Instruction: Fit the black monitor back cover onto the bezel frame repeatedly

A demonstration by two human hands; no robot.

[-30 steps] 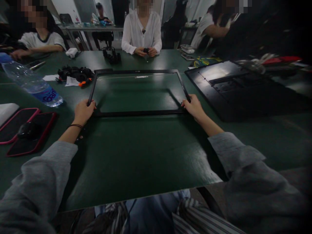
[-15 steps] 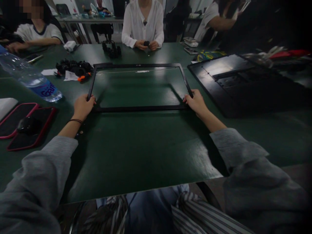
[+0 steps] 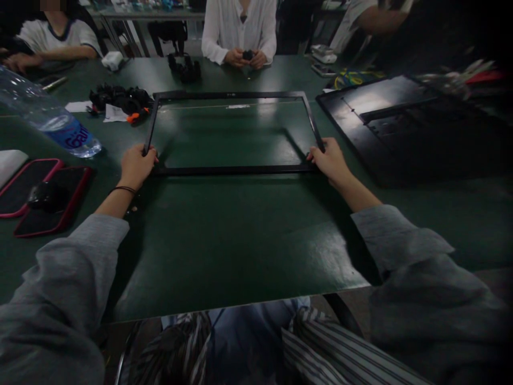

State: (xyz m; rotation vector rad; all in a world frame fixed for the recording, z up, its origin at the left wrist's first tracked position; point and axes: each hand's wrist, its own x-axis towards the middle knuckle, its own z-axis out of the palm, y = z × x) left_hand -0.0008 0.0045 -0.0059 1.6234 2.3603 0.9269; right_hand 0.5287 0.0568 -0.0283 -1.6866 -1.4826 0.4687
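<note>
Since a second ago nothing has been moved on the desk [image 3: 224, 240]; only the view has been tipped lower, so everything is seen higher in the picture. The left hand [image 3: 136, 166] is kept clenched on the near left corner of the frame [image 3: 236, 170], and the right hand [image 3: 331, 160] is closed on its near right corner. A thin dark band [image 3: 124, 189] is worn on the left wrist, and grey, soft-looking sleeves are pushed back from both forearms.

The frame is a thin, black, rectangular rim with an open middle, held at the centre of the desk; its shadow is cast on the smooth, dull-green surface seen through the opening.

To the right, near the frame, a large flat black panel [image 3: 401, 133] with a glossy patch is laid. To the left, a clear plastic bottle [image 3: 52, 120] is lying on its side, and two flat, red-edged phones [image 3: 52, 206] are set beside it. Beyond the far left corner a heap of small black parts [image 3: 120, 99] is piled.
</note>
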